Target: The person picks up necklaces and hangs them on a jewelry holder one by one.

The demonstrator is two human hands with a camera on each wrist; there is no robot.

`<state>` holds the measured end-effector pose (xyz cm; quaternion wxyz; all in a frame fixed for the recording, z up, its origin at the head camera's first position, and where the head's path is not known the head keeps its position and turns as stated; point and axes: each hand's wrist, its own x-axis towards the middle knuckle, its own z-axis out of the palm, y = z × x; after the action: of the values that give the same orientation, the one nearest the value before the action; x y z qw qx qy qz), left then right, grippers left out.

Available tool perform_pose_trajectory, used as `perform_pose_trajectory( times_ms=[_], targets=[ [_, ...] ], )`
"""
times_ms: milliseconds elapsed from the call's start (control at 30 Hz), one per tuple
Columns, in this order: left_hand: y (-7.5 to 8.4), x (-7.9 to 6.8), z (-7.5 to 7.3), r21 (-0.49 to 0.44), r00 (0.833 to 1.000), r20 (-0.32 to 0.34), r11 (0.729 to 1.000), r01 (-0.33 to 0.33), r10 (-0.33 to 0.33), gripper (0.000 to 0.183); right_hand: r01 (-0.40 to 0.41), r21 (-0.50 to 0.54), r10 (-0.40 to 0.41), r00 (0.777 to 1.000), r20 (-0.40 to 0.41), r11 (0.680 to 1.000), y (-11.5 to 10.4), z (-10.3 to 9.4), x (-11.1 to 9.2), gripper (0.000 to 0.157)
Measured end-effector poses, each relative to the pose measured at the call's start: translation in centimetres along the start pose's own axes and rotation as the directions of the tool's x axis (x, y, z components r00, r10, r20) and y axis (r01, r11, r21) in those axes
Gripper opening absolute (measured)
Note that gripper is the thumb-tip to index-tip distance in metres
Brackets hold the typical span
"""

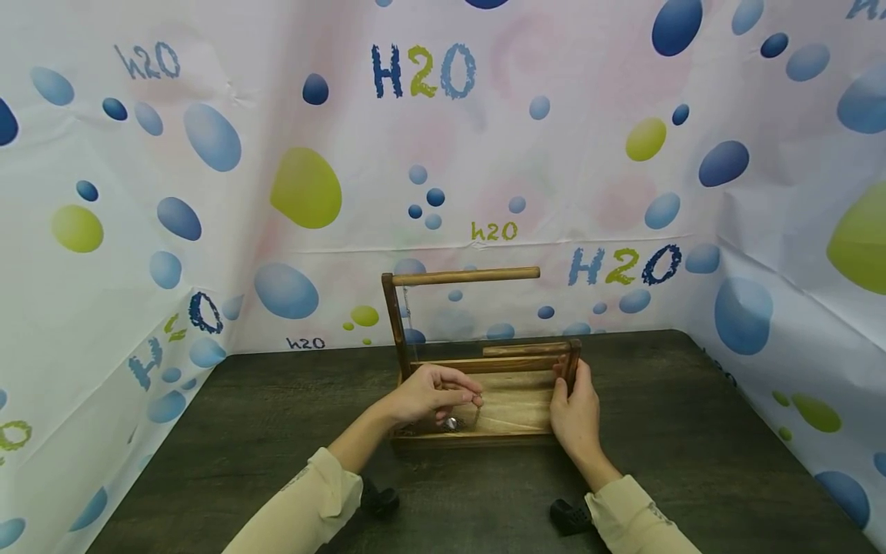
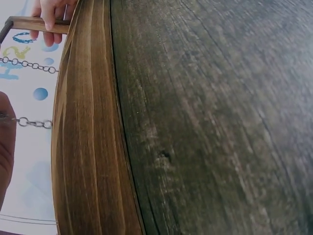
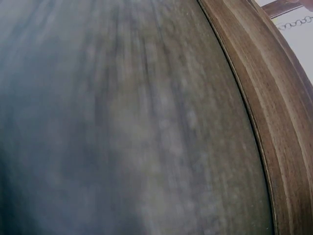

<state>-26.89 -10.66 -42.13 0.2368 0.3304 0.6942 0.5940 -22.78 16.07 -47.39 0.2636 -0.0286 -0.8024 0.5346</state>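
Observation:
A wooden jewelry stand (image 1: 457,440) with a shallow tray base stands on the dark table. Over the left half of its tray, my left hand (image 1: 432,396) pinches a thin chain (image 1: 477,417) between thumb and fingertips, and the chain dangles toward the tray. A small round shiny piece (image 1: 451,423) shows just below that hand. My right hand (image 1: 577,412) grips the stand's short right post (image 1: 573,362), thumb in front. In the left wrist view, chain links (image 2: 34,122) run from a left finger (image 2: 6,147) to behind the front board (image 2: 93,122).
A long wooden bar (image 1: 464,275) juts right from the tall left post (image 1: 396,323), where another fine chain (image 1: 408,308) hangs. A shorter bar (image 1: 526,349) extends left from the right post. The printed backdrop (image 1: 484,154) rises behind the table (image 1: 298,415).

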Motion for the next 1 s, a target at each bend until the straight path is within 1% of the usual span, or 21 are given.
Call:
perform_pose_trajectory(
  times_ms=[100, 300, 533, 733, 833, 1000],
  targets=[
    [0.1, -0.1, -0.1, 0.008, 1.0, -0.004, 1.0, -0.001, 0.001, 0.026, -0.006, -0.004, 0.006, 1.0, -0.002, 1.0, 0.1, 0.0, 0.0, 0.034],
    [0.5, -0.2, -0.3, 0.046, 0.999, -0.02, 0.998, -0.031, 0.032, 0.029, -0.002, 0.004, 0.002, 1.0, -0.002, 1.0, 0.3, 0.0, -0.1, 0.033],
    [1.3, -0.4, -0.7, 0.027, 0.996, -0.078, 0.999, -0.028, 0.03, 0.03, 0.006, 0.004, -0.006, 1.0, -0.002, 1.0, 0.3, 0.1, 0.0, 0.033],
    [1.9, -0.3, -1.1, 0.031, 0.991, -0.111, 0.997, -0.075, 0.078, 0.03, 0.013, 0.011, -0.013, 1.0, 0.0, 1.0, 0.3, 0.0, 0.0, 0.033],
    [2.2, -0.3, -1.3, 0.04, 0.986, -0.141, 0.995, -0.087, 0.092, 0.03, 0.015, 0.017, -0.015, 1.0, -0.005, 1.0, 0.3, 0.0, 0.0, 0.033],
    [2.7, -0.4, -1.5, 0.039, 0.979, -0.188, 0.996, -0.079, 0.085, 0.03, 0.01, 0.013, -0.01, 1.0, -0.004, 1.0, 0.4, 0.0, 0.0, 0.033]
  ],
)
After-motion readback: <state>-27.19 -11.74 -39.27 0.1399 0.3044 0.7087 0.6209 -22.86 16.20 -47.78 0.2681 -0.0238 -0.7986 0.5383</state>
